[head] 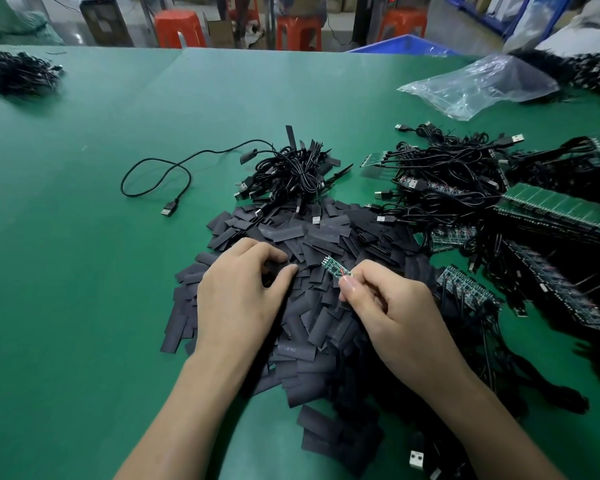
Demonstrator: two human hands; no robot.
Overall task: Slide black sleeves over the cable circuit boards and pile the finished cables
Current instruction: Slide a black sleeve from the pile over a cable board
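Note:
A heap of flat black sleeves (312,244) covers the green table (84,271) in front of me. My left hand (243,296) lies on the heap, its fingers and thumb curled round a black sleeve (274,270) at the top of the pile. My right hand (392,306) pinches the cable end of a small green circuit board (333,266), which points up and left toward the left hand. The board is bare. Behind the heap lies a pile of finished cables (295,174) with sleeves on.
Bare cables with green boards (465,188) and board panels (561,206) crowd the right side. A single cable (156,181) lies loose to the left. A clear plastic bag (478,84) sits at the back right, another cable heap (18,74) at the far left. Stools and a blue bin stand beyond the table.

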